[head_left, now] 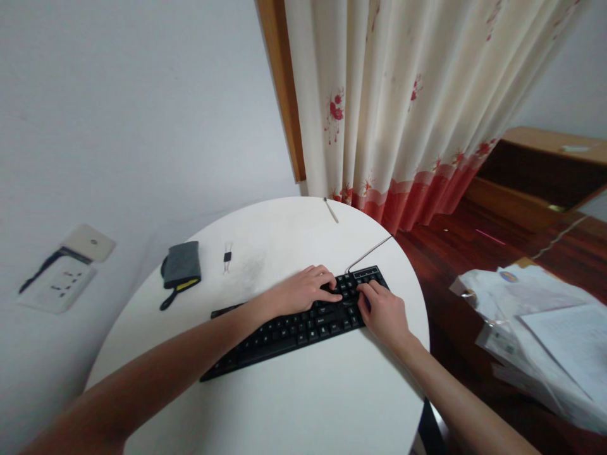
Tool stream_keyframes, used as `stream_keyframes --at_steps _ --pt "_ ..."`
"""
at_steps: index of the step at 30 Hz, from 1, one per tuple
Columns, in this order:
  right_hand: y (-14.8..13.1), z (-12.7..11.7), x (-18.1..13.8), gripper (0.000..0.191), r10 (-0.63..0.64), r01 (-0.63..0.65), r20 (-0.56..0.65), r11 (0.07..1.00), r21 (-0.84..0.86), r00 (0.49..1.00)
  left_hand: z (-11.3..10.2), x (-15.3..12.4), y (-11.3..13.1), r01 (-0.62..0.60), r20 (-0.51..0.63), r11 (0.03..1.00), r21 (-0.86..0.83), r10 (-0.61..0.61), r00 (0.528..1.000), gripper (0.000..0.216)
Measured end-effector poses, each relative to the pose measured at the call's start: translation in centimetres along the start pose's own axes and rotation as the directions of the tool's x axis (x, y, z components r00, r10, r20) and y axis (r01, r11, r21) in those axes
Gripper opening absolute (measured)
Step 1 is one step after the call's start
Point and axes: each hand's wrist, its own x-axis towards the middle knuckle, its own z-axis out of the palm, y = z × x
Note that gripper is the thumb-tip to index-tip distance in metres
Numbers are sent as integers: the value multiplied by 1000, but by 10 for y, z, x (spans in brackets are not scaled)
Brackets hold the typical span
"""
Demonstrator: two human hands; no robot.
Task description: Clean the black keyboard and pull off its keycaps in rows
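Note:
A black computer keyboard (284, 335) lies at a slant on the round white table (303, 392), its cable (372, 251) running off the far right edge. My left hand (308, 292) reaches across the keyboard's upper rows, fingers apart, thumb and fingertips touching or just above the keys near the right end. At the number pad, my right hand (385, 315) has its fingers curled in and the thumb close to them. Something small and dark blue shows between thumb and fingers, too little to name.
Left on the table are a grey pouch (184, 262) with a black loop and a black binder clip (227, 257). A thin stick (331, 211) lies at the far edge. Beyond are a curtain (379, 114), a wall socket (64, 284) and papers in plastic bags (545, 328) at the right.

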Motion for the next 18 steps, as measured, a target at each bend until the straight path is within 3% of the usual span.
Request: stream_keyframes --at_steps 3,5,7,9,12,14,16,18 --pt "-1 -1 -1 22 13 -13 1 999 34 1000 -2 -8 8 75 -45 997 3 -75 996 66" --pt "-1 -5 -1 21 38 -38 0 994 101 999 -7 -18 11 183 -181 983 -30 -186 966 62" --pt "0 -11 -1 23 91 -87 -8 972 217 996 -13 -34 11 320 -354 943 -92 -332 874 53" --pt "2 -17 1 28 159 -139 -25 922 362 987 -18 -57 8 451 -455 879 -152 -467 758 41" --pt "-3 -24 6 30 235 -176 -48 834 523 971 -20 -101 1 610 -474 778 -151 -598 646 32" --pt "-15 -22 10 25 233 -156 -70 816 557 970 -16 -132 -4 681 -462 720 -132 -652 601 32" --pt "-32 -15 13 21 145 -79 -77 828 556 986 -9 -158 -8 727 -441 677 -115 -691 573 31" --pt "-49 -4 15 19 -33 48 -38 842 537 999 -1 -179 -10 754 -423 649 -103 -714 557 32"
